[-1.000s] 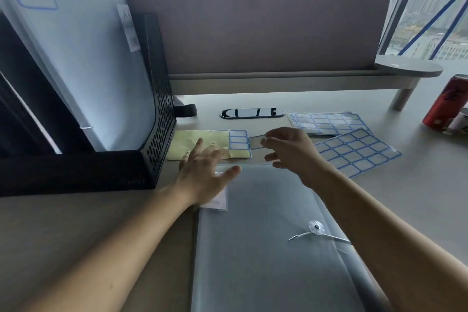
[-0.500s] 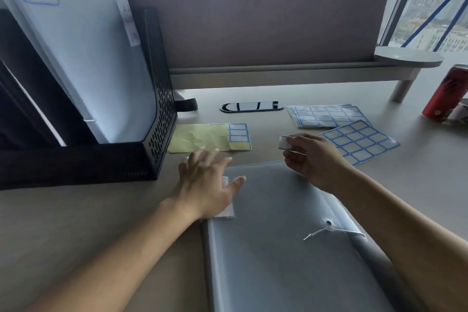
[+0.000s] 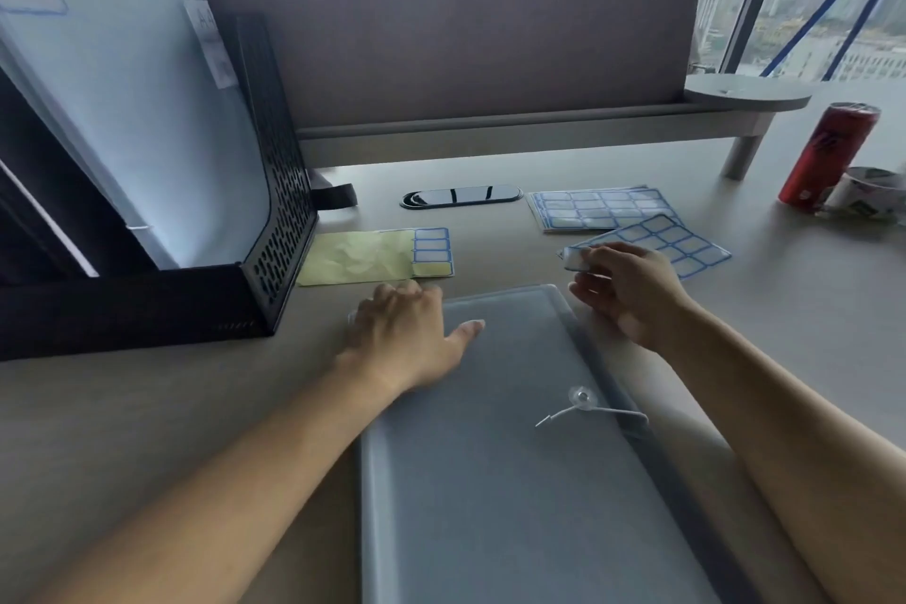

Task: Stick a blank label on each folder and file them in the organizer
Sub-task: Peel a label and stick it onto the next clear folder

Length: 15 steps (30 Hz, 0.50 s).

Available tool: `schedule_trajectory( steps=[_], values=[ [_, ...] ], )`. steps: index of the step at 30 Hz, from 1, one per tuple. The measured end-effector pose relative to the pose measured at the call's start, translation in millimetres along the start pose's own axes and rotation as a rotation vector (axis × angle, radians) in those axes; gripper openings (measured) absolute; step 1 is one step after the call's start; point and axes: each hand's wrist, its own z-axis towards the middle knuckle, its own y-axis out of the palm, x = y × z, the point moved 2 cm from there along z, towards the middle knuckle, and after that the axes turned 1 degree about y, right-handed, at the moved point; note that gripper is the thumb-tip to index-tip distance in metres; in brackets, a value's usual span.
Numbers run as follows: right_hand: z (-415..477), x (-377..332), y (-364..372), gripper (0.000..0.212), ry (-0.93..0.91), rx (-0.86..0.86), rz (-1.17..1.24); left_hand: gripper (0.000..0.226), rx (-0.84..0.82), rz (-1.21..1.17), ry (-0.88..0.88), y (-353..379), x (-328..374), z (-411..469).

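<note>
Your right hand [image 3: 632, 294] pinches the likely flimsy, sticky label [image 3: 574, 259] at its edge, while your flat left hand [image 3: 402, 334] pins the slippery-looking plastic folder [image 3: 490, 481].

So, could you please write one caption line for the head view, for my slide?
Left hand presses a grey folder on the desk while right hand pinches a blank label.

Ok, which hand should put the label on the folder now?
Right. The right hand pinches a peeled label just past the far edge of the folder, while the left hand lies flat on its far left corner, steadying it.
</note>
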Motion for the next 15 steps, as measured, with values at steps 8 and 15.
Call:
schedule_trajectory(
  steps=[8, 15],
  values=[
    [4, 1, -6, 0.005, 0.015, 0.007, 0.078, 0.076, 0.067, -0.001, -0.07, 18, 31, 31],
    [3, -6, -11, 0.011, 0.053, 0.01, 0.203, 0.063, 0.206, -0.42, -0.126, 13, 16, 43]
  ],
)
